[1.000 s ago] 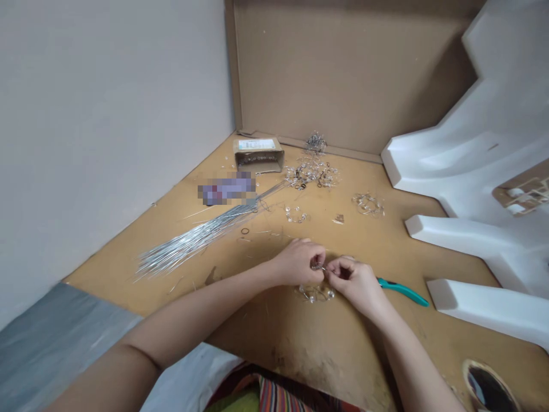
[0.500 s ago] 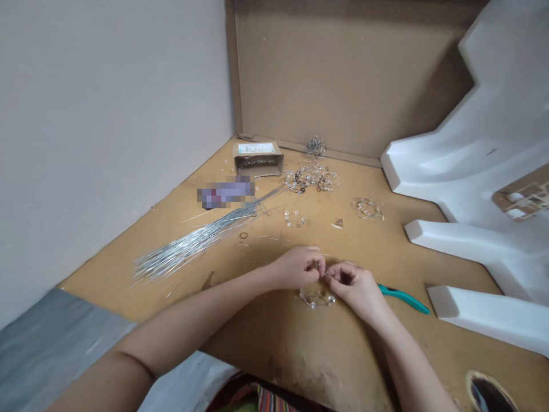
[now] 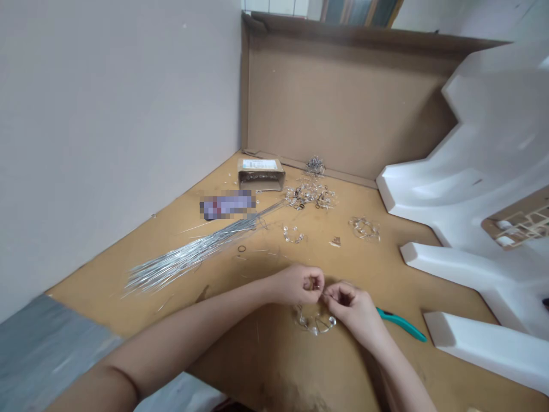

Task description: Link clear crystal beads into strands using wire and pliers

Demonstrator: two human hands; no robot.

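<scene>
My left hand [image 3: 300, 284] and my right hand [image 3: 354, 312] are almost fingertip to fingertip over the table. Both are closed in a pinch on thin wire of a beaded wire ring [image 3: 315, 330], which shows just below them. Clear round beads sit along the ring's curved wire; the pinched spot itself is mostly hidden by my fingers. Beside my right hand lies a teal-handled tool [image 3: 405, 326], its head covered by that hand.
A bundle of straight silvery wires [image 3: 184, 260] lies on the left. Behind are a small open cardboard box [image 3: 261, 166], a heap of beaded wire pieces [image 3: 309, 194], a short bead string [image 3: 293, 234] and another beaded ring [image 3: 364, 228]. White moulded foam [image 3: 454, 269] borders the right.
The camera view has tilted up, so the table and my hands appear lower. My hands keep their pinch, with a slight shift of the fingers and the ring.
</scene>
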